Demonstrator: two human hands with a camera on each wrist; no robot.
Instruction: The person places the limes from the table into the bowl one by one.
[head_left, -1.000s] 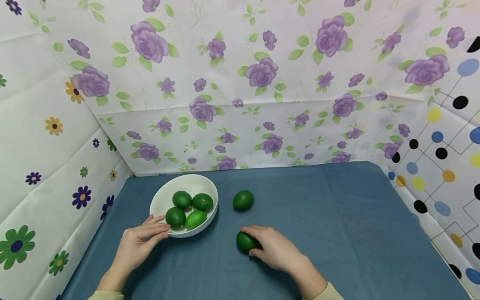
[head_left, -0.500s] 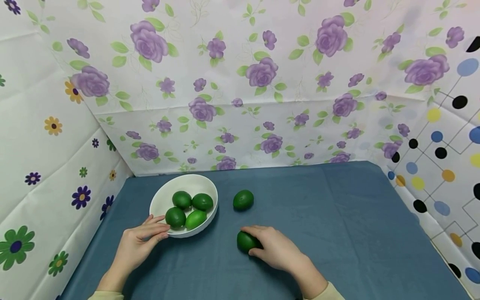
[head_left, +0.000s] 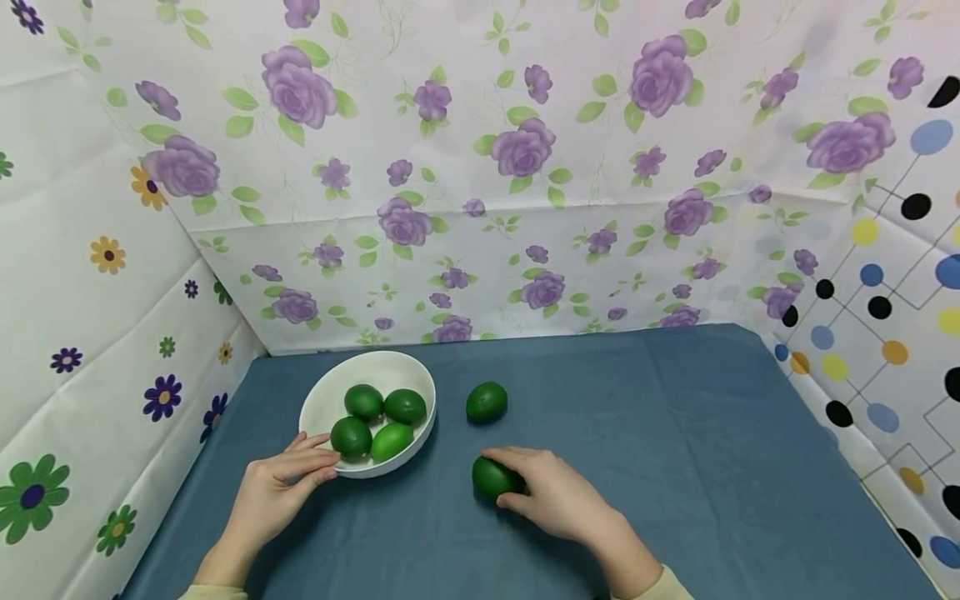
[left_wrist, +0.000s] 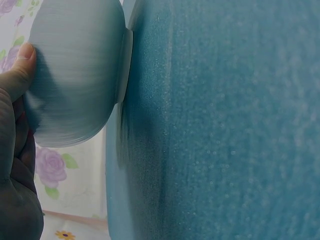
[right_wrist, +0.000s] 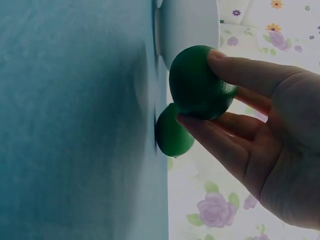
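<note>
In the head view my left hand (head_left: 273, 492) grips the near left rim of a white bowl (head_left: 322, 392), fingers over the rim. The left wrist view shows its thumb against the bowl's outer wall (left_wrist: 80, 75). Inside the bowl lie several green limes (head_left: 363, 402), one of them a brighter green (head_left: 392, 442). My right hand (head_left: 558, 496) holds a dark green lime (head_left: 495, 479) between thumb and fingertips, right of the bowl. In the right wrist view this lime (right_wrist: 197, 85) looks slightly raised off the cloth.
Another dark green lime (head_left: 487, 402) lies on the blue cloth (head_left: 637, 433) right of the bowl, beyond my right hand. Flower-patterned sheets (head_left: 480, 175) hang at the back and left, and a dotted sheet (head_left: 885, 333) at the right.
My right hand and the lime in it have risen very slightly. The left hand has kept its hold on the bowl, which has not moved.
</note>
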